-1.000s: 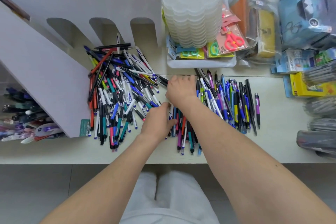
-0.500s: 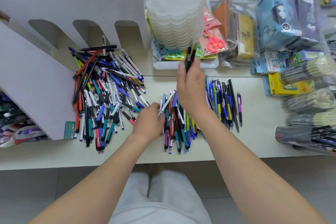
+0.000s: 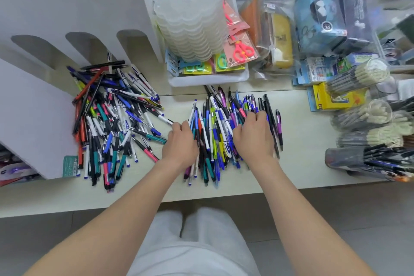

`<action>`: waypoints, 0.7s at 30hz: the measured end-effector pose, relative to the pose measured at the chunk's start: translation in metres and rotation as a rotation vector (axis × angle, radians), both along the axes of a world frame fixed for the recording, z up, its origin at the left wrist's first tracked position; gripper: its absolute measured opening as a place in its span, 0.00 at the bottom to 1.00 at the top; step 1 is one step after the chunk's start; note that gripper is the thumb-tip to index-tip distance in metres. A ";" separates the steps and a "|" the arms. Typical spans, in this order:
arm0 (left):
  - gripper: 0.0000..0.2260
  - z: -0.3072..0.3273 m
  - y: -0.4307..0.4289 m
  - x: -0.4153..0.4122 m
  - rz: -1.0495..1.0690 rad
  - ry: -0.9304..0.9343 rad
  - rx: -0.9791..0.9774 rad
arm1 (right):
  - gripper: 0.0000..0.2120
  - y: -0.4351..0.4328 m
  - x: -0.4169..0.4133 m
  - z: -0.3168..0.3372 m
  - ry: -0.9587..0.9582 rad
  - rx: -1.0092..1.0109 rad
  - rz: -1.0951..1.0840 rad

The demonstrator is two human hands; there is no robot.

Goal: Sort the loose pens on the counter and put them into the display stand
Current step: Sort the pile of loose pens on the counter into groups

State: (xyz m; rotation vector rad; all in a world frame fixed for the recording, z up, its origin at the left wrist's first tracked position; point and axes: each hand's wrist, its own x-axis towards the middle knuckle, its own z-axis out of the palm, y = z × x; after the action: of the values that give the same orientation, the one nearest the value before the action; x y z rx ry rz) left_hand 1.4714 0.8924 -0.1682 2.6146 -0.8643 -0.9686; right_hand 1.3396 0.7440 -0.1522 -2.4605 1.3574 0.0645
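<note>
Two heaps of loose pens lie on the pale counter [image 3: 302, 163]. The larger, jumbled heap [image 3: 112, 119] lies against the white display stand [image 3: 33, 114], whose arched slots open toward it. The smaller heap [image 3: 215, 132] lies in the middle, its pens roughly parallel. My left hand [image 3: 180, 143] sits at this heap's left edge, fingers curled down over a few pens. On the heap's right side rests my right hand [image 3: 254, 134], bent fingertips pressing on the pens; no pen is lifted.
A white tray [image 3: 208, 79] with a stack of clear plastic dishes [image 3: 190, 13] and packaged scissors stands behind the pens. Bagged stationery, boxes and cups of pencils [image 3: 367, 119] crowd the right side. Shelved pens show under the stand at lower left.
My right hand, which held a few pens raised over the tray, has come down onto the middle heap. My left hand stayed at the heap's left edge. The view shifted slightly.
</note>
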 end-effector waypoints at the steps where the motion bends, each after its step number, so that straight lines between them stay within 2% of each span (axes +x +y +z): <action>1: 0.13 0.000 -0.001 0.002 -0.002 0.021 -0.012 | 0.14 0.001 -0.002 0.002 -0.001 -0.016 -0.003; 4: 0.13 0.002 -0.002 0.002 0.036 0.074 -0.008 | 0.13 0.003 -0.013 0.003 0.031 -0.057 0.031; 6: 0.18 0.002 -0.003 -0.002 0.035 0.081 0.026 | 0.14 0.004 -0.019 0.004 -0.005 -0.060 0.021; 9: 0.24 -0.001 -0.004 -0.006 0.031 0.085 0.033 | 0.14 0.010 -0.027 0.008 -0.209 -0.137 0.067; 11: 0.24 -0.004 -0.002 -0.004 0.041 0.096 0.002 | 0.10 0.020 -0.028 0.016 -0.289 -0.032 0.183; 13: 0.26 -0.004 0.000 0.000 0.056 0.098 -0.036 | 0.14 0.041 -0.022 0.021 -0.059 0.155 0.318; 15: 0.27 -0.003 0.002 0.002 0.082 0.109 -0.073 | 0.24 0.065 -0.014 0.020 0.220 0.238 0.406; 16: 0.27 -0.003 0.002 0.003 0.092 0.114 -0.088 | 0.26 0.075 -0.010 0.017 0.276 0.268 0.411; 21: 0.26 -0.002 0.000 0.005 0.136 0.109 -0.112 | 0.18 0.100 0.001 0.004 0.237 0.368 0.287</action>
State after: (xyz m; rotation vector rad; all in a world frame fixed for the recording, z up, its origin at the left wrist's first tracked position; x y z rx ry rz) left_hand 1.4762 0.8927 -0.1699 2.4652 -0.6842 -0.9853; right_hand 1.3402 0.8440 -0.1477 -2.3573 0.9576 0.6322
